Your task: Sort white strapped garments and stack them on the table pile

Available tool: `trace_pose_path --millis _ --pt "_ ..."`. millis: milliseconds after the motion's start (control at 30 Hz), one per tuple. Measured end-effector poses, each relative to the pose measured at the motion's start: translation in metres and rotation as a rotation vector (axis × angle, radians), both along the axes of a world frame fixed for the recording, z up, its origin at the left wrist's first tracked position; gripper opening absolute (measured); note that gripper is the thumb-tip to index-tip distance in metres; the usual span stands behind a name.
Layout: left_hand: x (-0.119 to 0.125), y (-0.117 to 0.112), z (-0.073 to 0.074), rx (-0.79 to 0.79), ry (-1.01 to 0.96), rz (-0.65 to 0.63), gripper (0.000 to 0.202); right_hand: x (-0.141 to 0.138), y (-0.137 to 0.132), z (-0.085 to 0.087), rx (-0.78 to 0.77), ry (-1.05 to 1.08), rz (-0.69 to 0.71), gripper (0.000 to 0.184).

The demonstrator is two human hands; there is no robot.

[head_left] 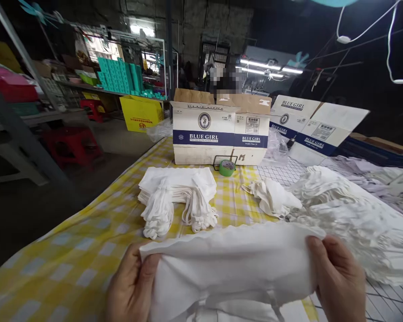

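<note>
Yellow checked tablecloth (83,250) is lying underneath, and close over its near edge the left hand (130,286) and right hand (339,277) are each gripping an end of a white bag (228,264), holding it spread. Beyond, a stack of bags (176,185) is lying, then a tape roll (227,167) and a cardboard box (218,134)

Two Blue Girl cartons, a standing carton (218,134) and an opened-out carton (317,127), back one checked tabletop (87,250). On it: one green tape roll (227,167), one neat stack of bags (177,188), one loose bag (272,197), one sprawling heap of bags (349,210) past counting, and one held white bag (231,264). Beyond: one yellow carton (141,112) and two red stools, a near stool (72,143) and a far stool (92,109).
</note>
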State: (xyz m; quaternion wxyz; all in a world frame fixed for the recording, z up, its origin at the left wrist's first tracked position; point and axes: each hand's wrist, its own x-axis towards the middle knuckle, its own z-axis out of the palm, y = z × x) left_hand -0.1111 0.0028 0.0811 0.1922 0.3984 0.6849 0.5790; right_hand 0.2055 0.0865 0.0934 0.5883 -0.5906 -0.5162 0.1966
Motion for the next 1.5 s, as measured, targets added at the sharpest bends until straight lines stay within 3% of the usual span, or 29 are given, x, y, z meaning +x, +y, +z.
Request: trace_pose_path --millis 133,267,400,500,600,700,800,900,1000,1067,1333,1500 --pt "-0.037 0.001 0.006 -0.028 -0.037 0.086 0.036 -0.032 0.022 0.006 0.051 -0.058 0.133 0.024" --pt "-0.066 0.007 0.005 -0.059 -0.050 0.129 0.038 -0.064 0.045 -0.001 0.075 -0.139 0.292 0.021" --pt "-0.092 0.015 0.012 -0.067 -0.025 0.097 0.039 -0.087 0.070 -0.005 0.087 -0.154 0.359 0.019" --pt "-0.116 0.032 0.025 -0.049 -0.015 0.044 0.040 -0.105 0.093 0.006 0.089 -0.152 0.373 0.021" --pt "-0.148 0.075 0.034 -0.028 0.037 -0.003 0.042 -0.130 0.133 0.020 0.090 -0.205 0.368 0.025" --pt "-0.182 0.145 0.026 0.017 0.170 -0.031 0.040 -0.163 0.192 0.017 0.053 -0.356 0.359 0.034" --pt "-0.204 0.215 0.003 -0.093 0.306 -0.006 0.031 -0.198 0.250 -0.010 -0.049 -0.468 0.350 0.034" --pt "-0.210 0.255 -0.023 -0.219 0.399 0.005 0.017 -0.223 0.285 -0.047 -0.142 -0.535 0.354 0.022" --pt "-0.212 0.264 -0.043 -0.291 0.494 0.034 0.034 -0.230 0.300 -0.075 -0.203 -0.602 0.339 0.018" --pt "-0.215 0.263 -0.049 -0.310 0.552 0.038 0.043 -0.228 0.305 -0.083 -0.218 -0.641 0.333 0.017" --pt "-0.217 0.268 -0.054 -0.330 0.699 0.015 0.045 -0.221 0.319 -0.089 -0.253 -0.758 0.282 0.021" --pt "-0.212 0.266 -0.050 -0.371 0.783 0.033 0.037 -0.225 0.310 -0.084 -0.222 -0.821 0.264 0.026"
